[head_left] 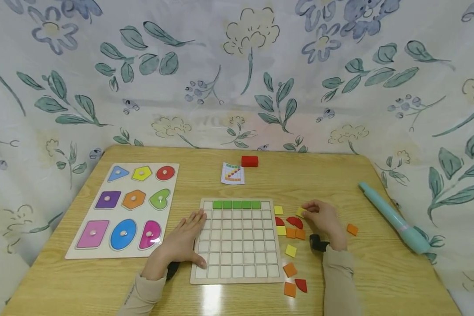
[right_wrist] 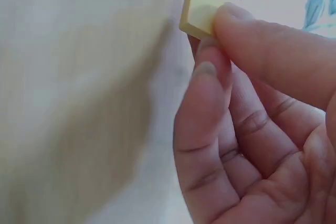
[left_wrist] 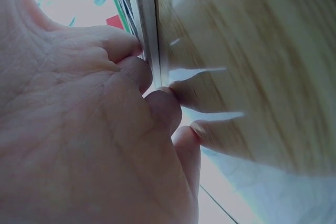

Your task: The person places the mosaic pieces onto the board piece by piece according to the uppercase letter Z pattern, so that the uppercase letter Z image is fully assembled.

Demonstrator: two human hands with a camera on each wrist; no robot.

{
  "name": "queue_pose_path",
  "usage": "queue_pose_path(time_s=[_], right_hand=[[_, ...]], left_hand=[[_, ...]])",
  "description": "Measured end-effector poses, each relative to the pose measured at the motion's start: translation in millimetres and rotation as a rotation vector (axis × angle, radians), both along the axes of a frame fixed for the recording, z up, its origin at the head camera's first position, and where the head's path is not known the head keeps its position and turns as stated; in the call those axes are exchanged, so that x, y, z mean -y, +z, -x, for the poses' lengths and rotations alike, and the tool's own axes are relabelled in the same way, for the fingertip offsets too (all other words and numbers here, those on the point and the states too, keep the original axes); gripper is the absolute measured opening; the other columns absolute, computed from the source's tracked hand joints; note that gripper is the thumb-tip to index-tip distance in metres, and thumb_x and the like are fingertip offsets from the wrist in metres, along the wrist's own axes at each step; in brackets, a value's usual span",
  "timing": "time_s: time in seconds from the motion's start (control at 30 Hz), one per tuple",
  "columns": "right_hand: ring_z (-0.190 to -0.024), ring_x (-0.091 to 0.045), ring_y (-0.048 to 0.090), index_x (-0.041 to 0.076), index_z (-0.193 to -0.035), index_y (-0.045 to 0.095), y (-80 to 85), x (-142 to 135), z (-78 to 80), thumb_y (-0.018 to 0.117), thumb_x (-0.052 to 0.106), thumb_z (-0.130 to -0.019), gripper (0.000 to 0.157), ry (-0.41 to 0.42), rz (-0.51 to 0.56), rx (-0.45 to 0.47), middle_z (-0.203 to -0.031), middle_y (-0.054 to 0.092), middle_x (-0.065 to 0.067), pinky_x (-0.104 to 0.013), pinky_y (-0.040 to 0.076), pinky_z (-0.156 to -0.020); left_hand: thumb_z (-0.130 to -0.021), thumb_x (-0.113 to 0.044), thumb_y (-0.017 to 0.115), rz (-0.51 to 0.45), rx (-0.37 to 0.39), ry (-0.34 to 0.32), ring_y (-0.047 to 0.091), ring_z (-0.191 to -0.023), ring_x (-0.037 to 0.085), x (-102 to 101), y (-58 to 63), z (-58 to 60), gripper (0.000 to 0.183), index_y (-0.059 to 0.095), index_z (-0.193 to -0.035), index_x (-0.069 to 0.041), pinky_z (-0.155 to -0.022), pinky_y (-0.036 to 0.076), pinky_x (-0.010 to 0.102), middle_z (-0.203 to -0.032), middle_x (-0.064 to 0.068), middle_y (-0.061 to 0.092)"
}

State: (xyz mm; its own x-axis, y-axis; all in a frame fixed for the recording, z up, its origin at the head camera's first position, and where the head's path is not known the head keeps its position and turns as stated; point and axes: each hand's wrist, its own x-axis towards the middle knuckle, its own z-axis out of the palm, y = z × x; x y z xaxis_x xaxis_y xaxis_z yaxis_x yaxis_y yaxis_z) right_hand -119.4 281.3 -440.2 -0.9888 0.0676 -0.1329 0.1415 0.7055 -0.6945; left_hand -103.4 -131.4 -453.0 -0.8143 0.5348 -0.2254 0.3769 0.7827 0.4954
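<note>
A wooden grid board (head_left: 238,245) lies mid-table, with several green square tiles (head_left: 237,205) along its top row. My left hand (head_left: 183,241) rests at the board's left edge, fingers spread and straight; in the left wrist view its fingertips (left_wrist: 165,103) meet the board's side and the table. Between thumb and fingers, my right hand (head_left: 324,219) pinches a yellow square tile (right_wrist: 202,11), right of the board. Beside the board lie loose yellow tiles (head_left: 290,250), orange square tiles (head_left: 290,269) and red quarter-round tiles (head_left: 295,222).
A pattern card (head_left: 233,174) and a red block (head_left: 249,161) lie behind the board. To the left is a shape-puzzle board (head_left: 104,184) with knobbed pieces. A teal wand-like object (head_left: 395,219) lies along the right side, near a lone orange tile (head_left: 352,229).
</note>
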Motion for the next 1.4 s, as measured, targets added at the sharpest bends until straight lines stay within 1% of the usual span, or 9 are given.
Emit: queue_pose_path(time_s=[0.2, 0.4, 0.6, 0.77, 0.9, 1.03, 1.17, 1.3, 1.4], right_hand=[[-0.087, -0.022, 0.063, 0.000, -0.106, 0.068, 10.7, 40.4, 20.6, 0.064, 0.013, -0.093, 0.019, 0.029, 0.083, -0.015, -0.100, 0.069, -0.017, -0.024, 0.049, -0.068], [-0.085, -0.019, 0.063, 0.003, -0.100, 0.070, 11.3, 94.4, 31.2, 0.067, 0.011, -0.090, 0.012, 0.140, 0.159, -0.008, -0.095, 0.070, -0.011, -0.024, 0.049, -0.070], [-0.072, -0.012, 0.058, 0.007, -0.090, 0.073, -1.6, 127.2, 30.7, 0.070, 0.006, -0.086, 0.004, 0.178, 0.095, -0.006, -0.082, 0.068, -0.005, -0.023, 0.048, -0.063], [-0.077, -0.016, 0.059, 0.008, -0.085, 0.073, -1.5, 140.0, 28.2, 0.073, 0.011, -0.084, 0.003, 0.170, 0.001, -0.035, -0.087, 0.068, -0.005, -0.030, 0.051, -0.070], [-0.086, -0.020, 0.058, 0.011, -0.084, 0.072, -3.5, 139.3, 28.5, 0.075, 0.014, -0.083, 0.005, 0.162, -0.038, -0.054, -0.099, 0.063, -0.009, -0.035, 0.050, -0.077], [-0.087, -0.020, 0.057, 0.007, -0.098, 0.070, -5.0, 124.6, 30.0, 0.072, 0.012, -0.085, 0.013, 0.153, 0.072, -0.048, -0.104, 0.065, -0.012, -0.030, 0.048, -0.073], [-0.086, -0.022, 0.059, 0.004, -0.110, 0.067, -4.5, 99.4, 30.6, 0.066, 0.013, -0.091, 0.021, 0.096, 0.168, -0.015, -0.107, 0.066, -0.014, -0.026, 0.048, -0.066], [-0.095, -0.028, 0.063, 0.002, -0.115, 0.065, -7.8, 71.0, 28.0, 0.064, 0.014, -0.093, 0.026, 0.080, 0.135, -0.020, -0.110, 0.066, -0.017, -0.027, 0.051, -0.072], [-0.097, -0.030, 0.063, -0.002, -0.116, 0.064, -8.6, 54.2, 24.3, 0.064, 0.012, -0.091, 0.028, 0.112, 0.097, -0.009, -0.112, 0.066, -0.021, -0.031, 0.052, -0.077]], left_hand=[[-0.056, -0.049, 0.089, -0.009, -0.001, -0.001, 0.009, -0.150, 0.042, -1.2, -1.0, 0.3, 0.131, 0.017, -0.153, 0.004, -0.120, 0.010, 0.061, -0.162, 0.021, 0.011], [-0.056, -0.049, 0.088, -0.010, -0.003, -0.007, 0.010, -0.150, 0.041, -3.3, 0.8, 0.0, 0.130, 0.018, -0.152, 0.004, -0.121, 0.010, 0.060, -0.162, 0.021, 0.012], [-0.057, -0.048, 0.089, -0.009, 0.000, -0.006, 0.009, -0.150, 0.041, -3.1, 3.9, 0.6, 0.130, 0.018, -0.152, 0.004, -0.121, 0.010, 0.059, -0.162, 0.021, 0.012], [-0.057, -0.048, 0.089, -0.007, 0.004, -0.002, 0.009, -0.150, 0.041, -1.8, 5.7, 0.5, 0.130, 0.018, -0.152, 0.004, -0.121, 0.010, 0.059, -0.162, 0.021, 0.011], [-0.056, -0.048, 0.089, -0.004, -0.005, -0.002, 0.010, -0.150, 0.041, -1.9, 4.8, 0.7, 0.130, 0.019, -0.152, 0.004, -0.121, 0.010, 0.059, -0.162, 0.021, 0.012], [-0.056, -0.049, 0.089, -0.001, -0.005, -0.009, 0.010, -0.150, 0.041, -3.2, 3.9, -0.4, 0.130, 0.019, -0.152, 0.004, -0.121, 0.010, 0.059, -0.162, 0.021, 0.013], [-0.056, -0.050, 0.088, -0.006, -0.002, -0.009, 0.010, -0.150, 0.041, -2.8, 4.7, -1.5, 0.131, 0.018, -0.152, 0.004, -0.121, 0.010, 0.060, -0.162, 0.021, 0.013], [-0.055, -0.049, 0.089, -0.011, -0.001, 0.001, 0.010, -0.149, 0.042, -0.7, 5.1, -1.3, 0.131, 0.019, -0.152, 0.004, -0.120, 0.010, 0.060, -0.161, 0.021, 0.013], [-0.055, -0.050, 0.089, -0.005, 0.000, 0.005, 0.010, -0.149, 0.042, 0.5, 4.7, -1.1, 0.131, 0.018, -0.152, 0.004, -0.121, 0.010, 0.060, -0.162, 0.021, 0.013]])
